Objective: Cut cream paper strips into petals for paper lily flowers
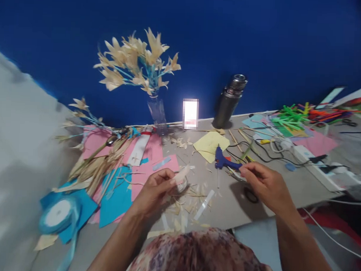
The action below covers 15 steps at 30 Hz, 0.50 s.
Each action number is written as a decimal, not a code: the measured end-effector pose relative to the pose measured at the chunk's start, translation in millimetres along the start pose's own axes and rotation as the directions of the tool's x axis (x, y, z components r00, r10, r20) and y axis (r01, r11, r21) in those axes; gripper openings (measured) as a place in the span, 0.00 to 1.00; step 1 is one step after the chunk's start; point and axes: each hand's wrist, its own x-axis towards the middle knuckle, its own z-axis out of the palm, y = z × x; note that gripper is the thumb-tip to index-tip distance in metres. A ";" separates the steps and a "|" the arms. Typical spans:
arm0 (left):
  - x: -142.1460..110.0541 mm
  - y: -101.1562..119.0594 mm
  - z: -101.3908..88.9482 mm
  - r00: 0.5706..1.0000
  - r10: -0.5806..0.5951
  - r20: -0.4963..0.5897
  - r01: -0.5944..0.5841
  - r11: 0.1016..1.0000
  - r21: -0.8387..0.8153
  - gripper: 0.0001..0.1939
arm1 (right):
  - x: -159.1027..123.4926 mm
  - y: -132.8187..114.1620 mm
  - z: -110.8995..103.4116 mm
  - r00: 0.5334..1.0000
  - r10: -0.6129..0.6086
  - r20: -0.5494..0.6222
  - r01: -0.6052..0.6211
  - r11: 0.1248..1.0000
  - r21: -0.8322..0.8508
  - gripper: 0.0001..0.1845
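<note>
Between the thumb and fingers of my left hand [159, 185] is a pale, dry husk petal [182, 174], held over the table's middle. My right hand [263, 182] is closed in a pinch, its fingertips at the handle end of a blue glue gun [224, 158]. Whether it touches the handle or holds something small is hidden. The glue gun has its nozzle up. Scissors [234, 173] lie partly behind my right fingertips. Husk scraps [196, 193] are scattered beside my left hand.
A vase [157, 115] of husk flowers [135, 59] and a dark flask [230, 101] stand by the blue wall. Ribbon [57, 214], coloured paper and husk strips lie left. Pipe cleaners [293, 115], cables and a power strip [318, 168] occupy the right. A black ring [251, 195] lies near the edge.
</note>
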 end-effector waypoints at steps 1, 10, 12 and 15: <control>-1.6 0.2 -1.9 1.000 -0.007 -0.007 0.007 1.000 0.017 0.15 | -8.6 15.9 -6.8 1.000 0.021 0.003 -0.021 0.995 -0.095 0.14; -11.0 -2.2 1.4 0.999 -0.047 -0.002 0.047 0.999 -0.004 0.14 | -53.7 104.1 8.9 0.999 -0.046 -0.014 0.038 0.936 -0.349 0.12; -12.1 -3.1 3.1 0.998 -0.053 -0.030 0.052 0.998 -0.022 0.14 | -52.2 107.7 8.0 0.999 -0.040 -0.034 0.023 0.913 -0.408 0.14; -13.1 -5.3 4.5 0.998 -0.052 -0.044 0.051 0.998 -0.024 0.14 | -46.8 108.1 5.2 0.999 0.030 0.031 -0.010 0.859 -0.512 0.15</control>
